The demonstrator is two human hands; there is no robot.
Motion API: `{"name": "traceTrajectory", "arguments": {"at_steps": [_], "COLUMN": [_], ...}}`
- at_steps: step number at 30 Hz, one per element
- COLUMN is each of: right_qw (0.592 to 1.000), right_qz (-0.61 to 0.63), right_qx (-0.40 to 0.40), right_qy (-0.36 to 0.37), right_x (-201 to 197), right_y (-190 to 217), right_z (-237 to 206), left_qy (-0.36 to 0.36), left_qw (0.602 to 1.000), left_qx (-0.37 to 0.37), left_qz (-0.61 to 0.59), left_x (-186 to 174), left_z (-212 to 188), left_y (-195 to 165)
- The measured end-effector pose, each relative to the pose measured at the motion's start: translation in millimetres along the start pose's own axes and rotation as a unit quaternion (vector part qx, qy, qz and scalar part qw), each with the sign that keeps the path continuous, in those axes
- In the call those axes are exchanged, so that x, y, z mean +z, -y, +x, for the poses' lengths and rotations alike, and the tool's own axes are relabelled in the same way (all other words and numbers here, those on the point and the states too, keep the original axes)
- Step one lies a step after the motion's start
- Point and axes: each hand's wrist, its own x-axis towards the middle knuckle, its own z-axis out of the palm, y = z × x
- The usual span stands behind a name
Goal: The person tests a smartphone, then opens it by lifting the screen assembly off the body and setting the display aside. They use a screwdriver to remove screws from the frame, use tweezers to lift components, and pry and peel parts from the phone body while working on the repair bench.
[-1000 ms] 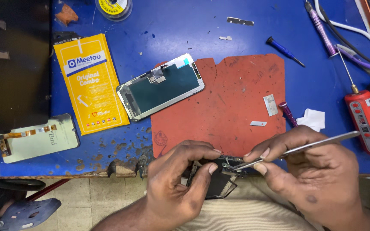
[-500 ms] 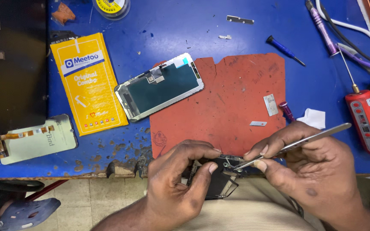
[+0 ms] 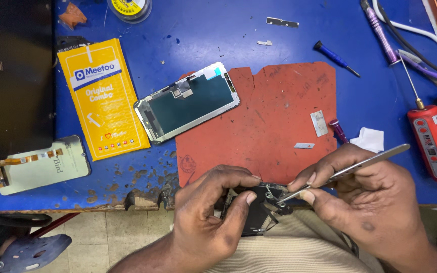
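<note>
- Phone chassis (image 3: 258, 212) is sitting just off the near edge of the bench (image 3: 289, 35), over the person's lap, below the red mat (image 3: 274, 121); no visible shift in the last second.
- Left hand (image 3: 211, 217) is still gripping it, fingers (image 3: 236, 177) arched over the top edge and thumb clamped on the dark face.
- Right hand (image 3: 375, 202) is keeping the steel tweezers (image 3: 342, 174) pinched between thumb and forefinger. Tips are working at the upper right corner of the chassis.
- What is changing: the tweezer tail is dropping a little and swinging right against a second ago, while the tips are staying on the same spot. To me that reads as fine picking at one small part, not a reposition. The part itself is too small to make out.
- Detached screen (image 3: 188, 103) is lying face down across the mat's left edge, untouched.
- Yellow packet (image 3: 102, 98) beside it and red power tool (image 3: 433, 144) at the far right are both staying put.
</note>
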Motion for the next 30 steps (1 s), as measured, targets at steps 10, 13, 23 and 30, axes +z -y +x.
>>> {"name": "traceTrajectory", "arguments": {"at_steps": [10, 13, 23, 30], "right_qw": [1.000, 0.999, 0.999, 0.999], "right_qz": [-0.004, 0.029, 0.034, 0.033], "right_qx": [0.007, -0.005, 0.020, 0.030], "right_qy": [0.001, 0.014, 0.013, 0.013], "right_x": [-3, -3, -7, -12], "right_y": [-1, -1, 0, -4], "right_z": [-1, -1, -2, -3], "left_qy": [0.000, -0.003, 0.001, 0.004], "left_qw": [1.000, 1.000, 1.000, 0.999], "left_qx": [-0.011, -0.009, -0.022, -0.037], "left_qz": [0.004, 0.001, 0.000, -0.023], "left_x": [1, 1, 0, 1], "left_z": [-1, 0, 0, 0], "left_y": [0, 1, 1, 3]}}
